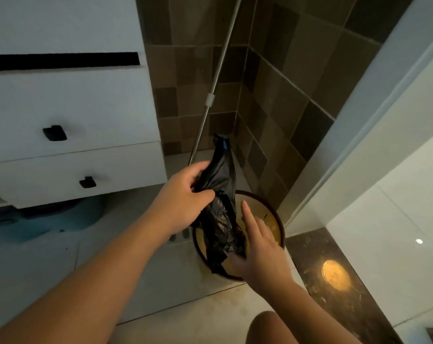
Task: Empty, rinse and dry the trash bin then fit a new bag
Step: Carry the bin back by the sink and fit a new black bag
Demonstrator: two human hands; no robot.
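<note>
Lower centre of frame: left hand grips a bunched black bin bag above a round trash bin on the floor. Right hand, forefinger extended, possibly pinches the bag's lower end over the bin mouth.
</note>
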